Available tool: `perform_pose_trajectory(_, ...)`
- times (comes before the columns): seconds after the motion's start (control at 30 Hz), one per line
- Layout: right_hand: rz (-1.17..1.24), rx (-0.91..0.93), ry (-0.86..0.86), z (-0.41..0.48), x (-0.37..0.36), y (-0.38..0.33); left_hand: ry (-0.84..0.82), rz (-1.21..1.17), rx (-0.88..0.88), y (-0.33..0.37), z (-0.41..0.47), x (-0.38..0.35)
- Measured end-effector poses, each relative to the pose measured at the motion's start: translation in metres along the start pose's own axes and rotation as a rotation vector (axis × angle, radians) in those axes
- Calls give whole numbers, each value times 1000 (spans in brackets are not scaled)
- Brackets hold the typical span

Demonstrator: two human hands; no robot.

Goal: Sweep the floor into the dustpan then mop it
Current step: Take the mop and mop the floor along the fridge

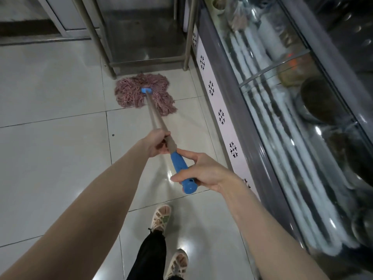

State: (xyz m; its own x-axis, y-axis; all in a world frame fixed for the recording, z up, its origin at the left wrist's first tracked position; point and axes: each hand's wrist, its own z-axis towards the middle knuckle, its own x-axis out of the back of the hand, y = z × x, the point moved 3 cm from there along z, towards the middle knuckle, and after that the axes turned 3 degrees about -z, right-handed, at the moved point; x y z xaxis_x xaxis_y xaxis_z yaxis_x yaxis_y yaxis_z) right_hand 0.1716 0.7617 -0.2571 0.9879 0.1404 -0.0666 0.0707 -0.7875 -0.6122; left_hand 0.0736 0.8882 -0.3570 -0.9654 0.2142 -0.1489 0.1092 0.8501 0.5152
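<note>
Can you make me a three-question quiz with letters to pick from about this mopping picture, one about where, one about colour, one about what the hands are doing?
1. Where is the mop head?
A. against the foot of the metal stand
B. in a bucket
C. under the person's shoe

2. What colour is the handle grip?
A. red
B. blue
C. green

3. How is the mop held?
A. one hand only
B. lying dropped
C. both hands on the handle

Answers:
1 A, the pink strands spread on the tiled floor by the stand's base.
2 B, the grip end is blue.
3 C, the left hand wraps the pole and the right hand holds the grip.
</note>
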Motion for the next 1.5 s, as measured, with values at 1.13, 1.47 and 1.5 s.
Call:
perform_pose_trajectory(1.13, 177, -8, 261, -112, 109, 84, -280, 103, 26, -58, -34, -191)
perform_pose_trajectory(1.47, 127, -2, 119, -114, 28, 89, -236, 132, 21, -82, -65, -101)
perform_pose_trajectory(1.5, 118, -5, 106, -111, 21, 87, -230, 136, 21, -83, -67, -92)
